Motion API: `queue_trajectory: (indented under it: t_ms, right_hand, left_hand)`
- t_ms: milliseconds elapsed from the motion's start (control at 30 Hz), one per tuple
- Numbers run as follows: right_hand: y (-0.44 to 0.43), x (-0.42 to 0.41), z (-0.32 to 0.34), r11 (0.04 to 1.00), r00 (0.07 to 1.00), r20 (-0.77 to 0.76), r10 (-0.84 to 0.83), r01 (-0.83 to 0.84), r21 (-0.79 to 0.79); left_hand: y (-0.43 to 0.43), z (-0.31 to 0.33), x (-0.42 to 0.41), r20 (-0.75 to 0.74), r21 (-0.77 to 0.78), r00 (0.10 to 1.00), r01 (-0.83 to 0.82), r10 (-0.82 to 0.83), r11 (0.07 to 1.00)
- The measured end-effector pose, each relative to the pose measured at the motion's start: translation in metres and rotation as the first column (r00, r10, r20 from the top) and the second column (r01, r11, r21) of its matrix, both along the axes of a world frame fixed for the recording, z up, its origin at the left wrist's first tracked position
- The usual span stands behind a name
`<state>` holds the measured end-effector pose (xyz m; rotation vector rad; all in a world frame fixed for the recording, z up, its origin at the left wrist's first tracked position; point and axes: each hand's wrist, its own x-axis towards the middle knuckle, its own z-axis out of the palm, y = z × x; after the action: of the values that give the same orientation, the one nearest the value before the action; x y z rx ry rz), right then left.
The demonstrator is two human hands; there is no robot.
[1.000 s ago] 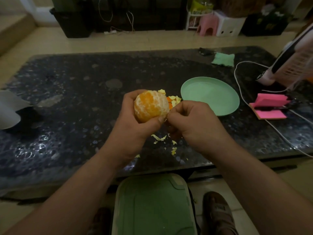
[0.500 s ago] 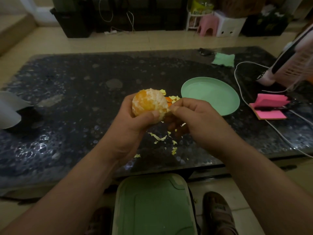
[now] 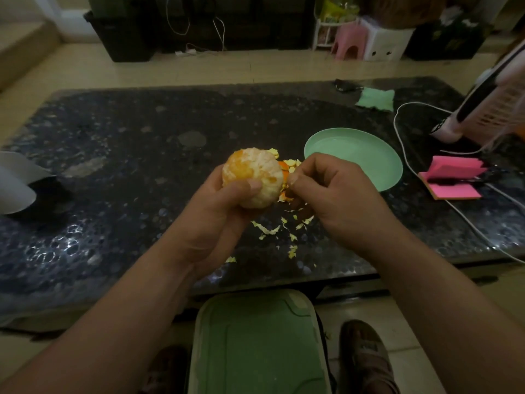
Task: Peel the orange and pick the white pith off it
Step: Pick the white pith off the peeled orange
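Left hand (image 3: 211, 214), right hand (image 3: 338, 200): bare.
Forearms (image 3: 113, 317): bare to the frame's edge.
Footwear: brown strapped sandal (image 3: 366, 354), right foot.

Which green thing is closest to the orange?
The round green plate, just right of the orange. The green cloth lies farther back, and the green lid sits down by the feet.

I worked in dim light; near left, glare glinted on the dark speckled stone tabletop (image 3: 65, 245); frame edges bowed.
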<state>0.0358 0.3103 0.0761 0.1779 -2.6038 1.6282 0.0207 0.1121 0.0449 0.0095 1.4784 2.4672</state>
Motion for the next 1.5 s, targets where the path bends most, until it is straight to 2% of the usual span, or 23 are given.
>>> queue_trajectory:
  t_ms: [133, 300, 433, 567, 933, 1067, 1300, 1500]
  right_hand:
    - [0.006, -0.007, -0.008, 0.989, 0.994, -0.058, -0.092, 0.098, 0.107]
    - [0.007, -0.014, -0.015, 0.944, 0.966, -0.170, -0.197, 0.233, 0.234]
    - [0.000, -0.007, -0.003, 0.979, 0.972, -0.229, -0.056, 0.098, 0.178]
    - [-0.003, -0.003, 0.000, 0.982, 0.964, -0.244, 0.106, -0.063, 0.177]
    - [-0.008, -0.005, -0.006, 0.973, 0.913, -0.401, 0.073, 0.022, 0.228]
    - [-0.009, -0.008, -0.011, 0.958, 0.921, -0.382, 0.077, 0.038, 0.283]
    - [-0.004, -0.013, -0.011, 0.974, 0.949, -0.315, -0.009, 0.079, 0.212]
    - [0.004, -0.021, -0.016, 0.969, 0.968, -0.244, -0.067, 0.121, 0.217]
  left_hand:
    - [0.001, -0.001, -0.001, 0.024, 0.019, 1.000, 0.015, -0.016, 1.000]
    - [0.001, -0.004, 0.001, 0.012, -0.123, 1.000, -0.019, 0.021, 0.992]
    - [0.002, -0.004, 0.002, -0.037, -0.280, 0.999, -0.033, 0.023, 0.960]
    - [0.000, -0.002, 0.006, -0.074, -0.340, 0.997, -0.026, 0.001, 0.940]
    - [0.003, -0.001, 0.009, -0.104, -0.388, 0.994, -0.007, -0.036, 0.922]
    - [0.003, -0.005, 0.007, -0.107, -0.394, 0.993, 0.009, -0.056, 0.919]
    - [-0.001, -0.007, 0.007, -0.107, -0.402, 0.989, 0.047, -0.098, 0.915]
    - [-0.001, -0.004, 0.010, -0.122, -0.372, 0.985, 0.072, -0.125, 0.926]
